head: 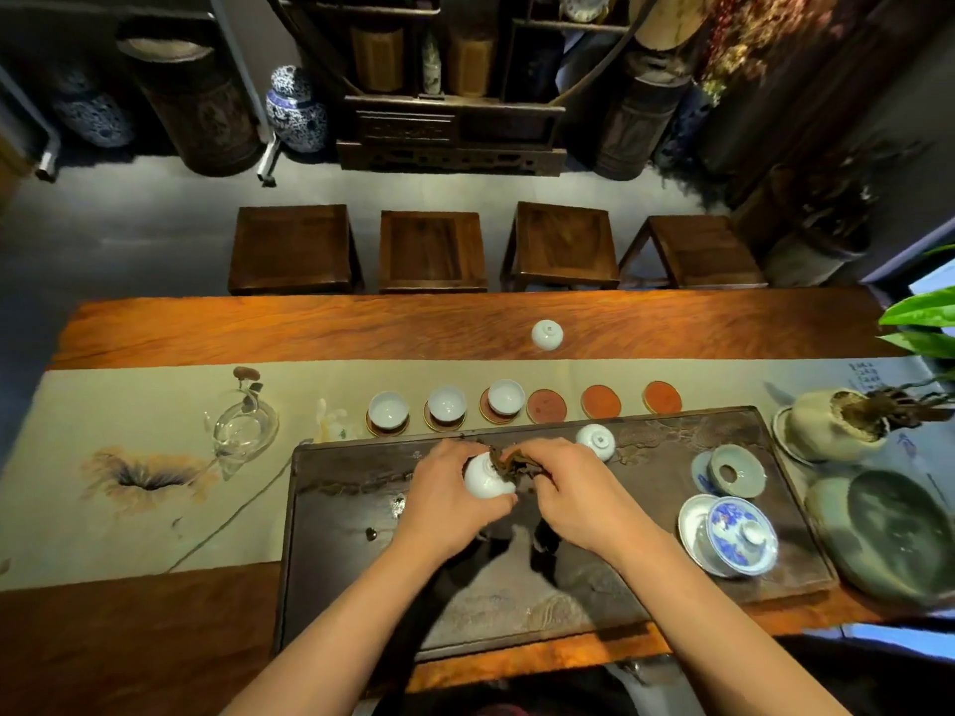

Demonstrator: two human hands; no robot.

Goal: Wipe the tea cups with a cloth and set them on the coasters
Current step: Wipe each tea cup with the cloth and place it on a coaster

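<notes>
Now, left hand [443, 496] grips cup [486, 480], right hand [566, 496] apparently pinches cloth [509, 457] inside

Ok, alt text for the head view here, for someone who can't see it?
Over a dark tray, the left hand holds a white cup while the right hand works a brown cloth into it. Behind, three cups sit on coasters and three coasters are bare; two more cups rest upside down.
</notes>
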